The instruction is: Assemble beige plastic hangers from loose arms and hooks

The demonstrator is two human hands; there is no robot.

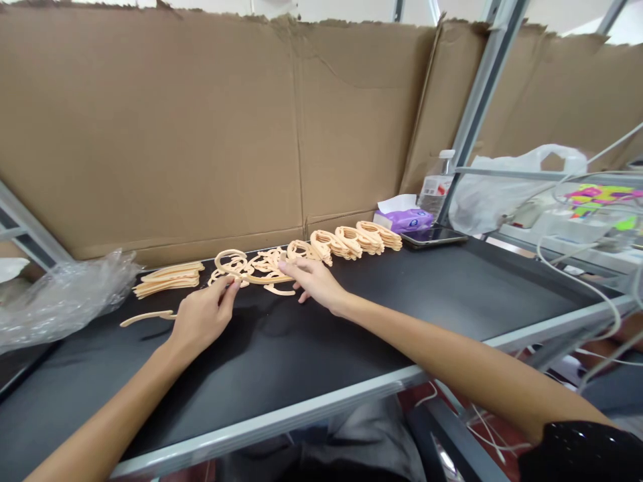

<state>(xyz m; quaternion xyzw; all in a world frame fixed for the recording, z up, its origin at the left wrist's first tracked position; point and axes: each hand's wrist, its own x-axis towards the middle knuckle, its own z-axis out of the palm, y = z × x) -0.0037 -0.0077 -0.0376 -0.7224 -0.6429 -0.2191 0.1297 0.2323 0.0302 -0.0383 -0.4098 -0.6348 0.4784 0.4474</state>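
Between my two hands is a pale peach curved piece (261,280) with a rounded hook at its left end; I cannot tell its material. My left hand (205,308) pinches it near the hook. The thumb and fingers of my right hand (315,282) close on its other end. Behind it lies a loose heap of similar curved pieces (266,261), partly hidden by my hands. A single curved piece (145,317) lies left of my left hand, its right end hidden behind that hand.
Neat stacks of looped pieces (346,241) run along the back right, and a stack of straighter strips (168,278) sits at the left. Around the black tabletop (321,341) are clear plastic wrap (70,294), a purple tissue pack (404,219), a tablet (435,235) and a bottle (436,184).
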